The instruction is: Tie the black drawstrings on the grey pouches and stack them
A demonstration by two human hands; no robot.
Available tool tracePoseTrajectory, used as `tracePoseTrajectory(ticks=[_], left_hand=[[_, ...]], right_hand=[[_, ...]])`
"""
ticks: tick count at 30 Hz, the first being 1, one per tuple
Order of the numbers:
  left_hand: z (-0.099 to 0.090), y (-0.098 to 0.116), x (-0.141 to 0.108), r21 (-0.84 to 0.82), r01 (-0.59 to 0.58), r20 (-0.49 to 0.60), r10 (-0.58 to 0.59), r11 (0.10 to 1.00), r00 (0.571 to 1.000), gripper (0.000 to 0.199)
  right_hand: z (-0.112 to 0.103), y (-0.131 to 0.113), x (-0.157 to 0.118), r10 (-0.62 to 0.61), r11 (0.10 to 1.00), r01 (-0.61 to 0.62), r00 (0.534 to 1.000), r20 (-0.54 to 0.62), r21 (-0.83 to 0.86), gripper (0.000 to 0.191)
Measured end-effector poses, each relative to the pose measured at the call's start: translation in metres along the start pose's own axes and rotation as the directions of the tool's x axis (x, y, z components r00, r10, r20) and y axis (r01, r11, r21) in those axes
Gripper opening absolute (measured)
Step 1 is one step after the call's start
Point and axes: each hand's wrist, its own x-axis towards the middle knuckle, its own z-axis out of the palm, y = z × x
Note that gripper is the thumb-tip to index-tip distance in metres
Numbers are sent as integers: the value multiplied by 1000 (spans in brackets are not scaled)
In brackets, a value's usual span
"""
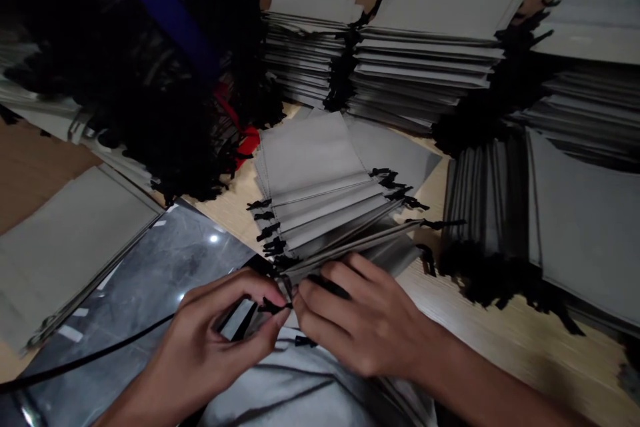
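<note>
Low in the middle of the head view, my left hand (225,327) pinches a black knotted cord (274,307) between thumb and forefinger. My right hand (355,320) touches it from the right, its fingers closed on the edge of a grey fabric pouch (360,240). Just beyond my hands, grey pouches (315,160) lie fanned out, with black knotted cord ends on both sides. More grey fabric (300,387) lies below my hands.
Stacks of grey pouches (425,53) stand at the back and right (590,227) of the wooden table (430,293). A dark mass of cords (150,67) with a blue band is upper left. Flat pouches (75,240) lie left, beside a dark glossy surface (185,260).
</note>
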Motion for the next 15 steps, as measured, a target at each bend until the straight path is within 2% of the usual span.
tracePoseTrajectory(ticks=[5,10,13,15], left_hand=[[-6,-8,-2,-15,53,-8,-53,998,999,26],[-14,-8,2,14,87,20,-87,996,996,4],[-17,-7,1,21,56,47,-57,998,997,16],[-18,-10,-2,24,23,86,-25,999,996,16]], right_hand=[[2,0,-1,20,1000,-20,999,-28,-6,23],[0,0,-1,13,1000,-13,999,-37,-14,24],[1,0,-2,15,1000,-15,999,-35,-11,24],[2,0,-2,18,1000,-19,999,-37,-9,22]])
